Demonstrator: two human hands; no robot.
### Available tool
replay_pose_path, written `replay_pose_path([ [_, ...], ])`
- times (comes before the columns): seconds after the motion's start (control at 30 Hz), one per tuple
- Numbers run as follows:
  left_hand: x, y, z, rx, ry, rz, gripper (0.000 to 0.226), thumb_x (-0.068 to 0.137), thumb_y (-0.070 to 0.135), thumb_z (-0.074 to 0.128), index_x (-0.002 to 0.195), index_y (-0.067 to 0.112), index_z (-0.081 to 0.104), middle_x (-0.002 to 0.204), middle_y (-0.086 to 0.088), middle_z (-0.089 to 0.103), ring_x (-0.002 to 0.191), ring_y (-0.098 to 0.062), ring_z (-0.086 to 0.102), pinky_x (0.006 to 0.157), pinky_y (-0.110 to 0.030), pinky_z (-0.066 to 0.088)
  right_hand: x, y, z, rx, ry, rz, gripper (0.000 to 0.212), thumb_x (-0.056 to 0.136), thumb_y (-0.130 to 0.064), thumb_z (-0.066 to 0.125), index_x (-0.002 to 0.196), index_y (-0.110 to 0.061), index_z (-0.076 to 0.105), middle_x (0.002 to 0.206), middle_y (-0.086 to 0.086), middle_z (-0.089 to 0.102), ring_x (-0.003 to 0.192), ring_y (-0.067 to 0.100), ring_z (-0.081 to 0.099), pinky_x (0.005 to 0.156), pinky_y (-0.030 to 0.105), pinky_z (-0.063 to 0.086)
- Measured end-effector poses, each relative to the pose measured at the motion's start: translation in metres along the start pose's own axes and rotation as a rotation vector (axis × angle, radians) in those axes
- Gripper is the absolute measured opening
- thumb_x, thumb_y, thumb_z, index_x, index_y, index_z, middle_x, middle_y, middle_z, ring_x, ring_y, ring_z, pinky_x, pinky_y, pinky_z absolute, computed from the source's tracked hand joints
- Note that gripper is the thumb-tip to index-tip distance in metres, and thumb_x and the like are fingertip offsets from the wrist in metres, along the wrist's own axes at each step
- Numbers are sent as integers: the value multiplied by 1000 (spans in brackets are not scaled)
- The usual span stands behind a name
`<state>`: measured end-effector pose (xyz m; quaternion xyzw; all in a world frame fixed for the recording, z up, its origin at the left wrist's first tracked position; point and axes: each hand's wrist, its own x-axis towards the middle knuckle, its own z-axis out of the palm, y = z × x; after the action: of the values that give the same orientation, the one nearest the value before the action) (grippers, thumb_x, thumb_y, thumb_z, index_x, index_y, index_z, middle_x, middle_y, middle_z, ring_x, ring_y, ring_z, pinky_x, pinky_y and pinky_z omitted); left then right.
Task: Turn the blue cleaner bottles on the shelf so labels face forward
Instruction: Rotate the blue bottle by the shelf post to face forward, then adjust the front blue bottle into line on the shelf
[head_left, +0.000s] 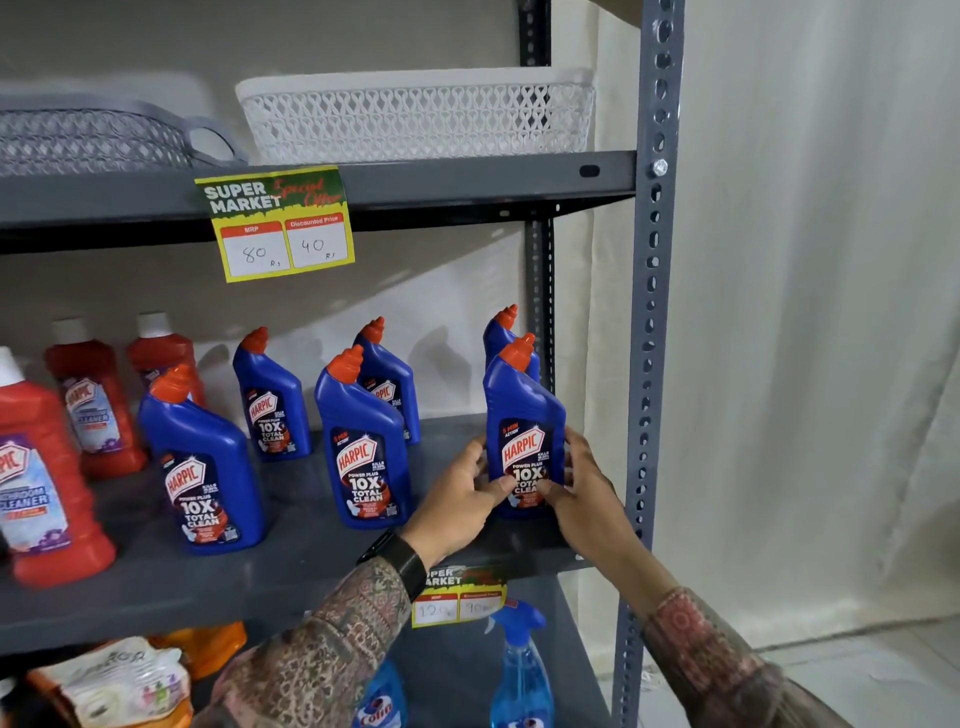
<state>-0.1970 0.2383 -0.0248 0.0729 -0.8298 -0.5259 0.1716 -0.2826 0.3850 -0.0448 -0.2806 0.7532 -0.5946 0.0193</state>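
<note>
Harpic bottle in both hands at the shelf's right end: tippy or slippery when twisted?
Blue bottle: tall, with an offset angled neck, so probably somewhat tippy if pushed high. Glossy plastic may be slick; left hand and right hand grip low over the label, which should help. Looks rigid, unlikely to flex.

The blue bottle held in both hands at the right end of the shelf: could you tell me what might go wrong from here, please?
1. The held bottle stands near the shelf's front edge; a careless turn might tip it off.
2. Another blue bottle stands close behind it; pushing back could knock that one over.
3. The right hand works close to the metal upright and may bump it.
</note>
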Motion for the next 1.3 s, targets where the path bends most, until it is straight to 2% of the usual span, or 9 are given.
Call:
replay_pose_path([
  [0.27,-13,-6,1,59,11,46,46,104,20,61,141,38,41,127,19,57,119,5,54,86,-7,46,-15,4,-1,35,22,-64,65,97,2,62,146,-33,39,128,-6,63,118,13,63,100,37,58],
  [0.43,-16,-6,4,65,23,41,51,104,23,61,149,34,41,143,10,58,137,-7,51,114,-36,46,-19,3,-3,19,1,-64,66,98,0,62,150,-34,37,120,-18,60,114,7,62,95,29,57],
  [0.6,-19,-1,7,88,27,31,44,105,25,58,143,39,39,125,21,55,117,6,54,97,-17,45,-22,6,-2,-24,12,-74,67,98,-6,65,152,-32,37,136,-4,62,126,16,61,104,48,57],
  [0.73,-28,1,7,185,76,37,48,104,32,59,150,30,44,122,23,59,120,1,57,82,-6,41,-41,15,5,-205,20,-139,84,101,-13,60,163,-32,7,154,-1,44,138,15,49,109,45,53],
  [0.83,-44,-2,-1,331,250,85,54,102,35,61,154,27,47,131,10,69,115,-4,66,87,-13,51,-66,22,13,-235,135,-224,81,100,-8,59,163,-30,13,155,-3,35,140,7,37,105,34,52],
  [0.93,-66,-10,-16,325,412,163,40,99,29,66,139,27,65,113,16,78,95,3,72,78,-7,53,-86,22,22,-203,257,-256,58,98,-21,58,152,-29,39,147,-7,38,140,10,38,97,32,55],
  [1.07,-92,-26,-51,133,640,149,19,96,22,70,113,26,77,92,11,80,82,-5,77,79,-35,65,-86,3,43,-171,109,-414,33,99,-19,62,129,-32,59,126,-11,59,124,9,58,91,24,60],
  [1.2,-96,-39,-98,188,895,196,21,94,19,73,114,21,69,97,2,68,83,-15,69,78,-43,61,-65,-37,87,-141,-121,-374,54,96,-12,68,142,-32,51,127,-21,57,117,-6,58,99,20,53],
  [1.3,-87,-46,-123,198,789,174,48,93,18,74,136,19,53,120,-2,58,98,-18,66,88,-41,60,-39,-59,124,-95,-38,-285,75,92,-14,74,155,-24,35,138,-21,43,133,-3,41,110,22,39],
])
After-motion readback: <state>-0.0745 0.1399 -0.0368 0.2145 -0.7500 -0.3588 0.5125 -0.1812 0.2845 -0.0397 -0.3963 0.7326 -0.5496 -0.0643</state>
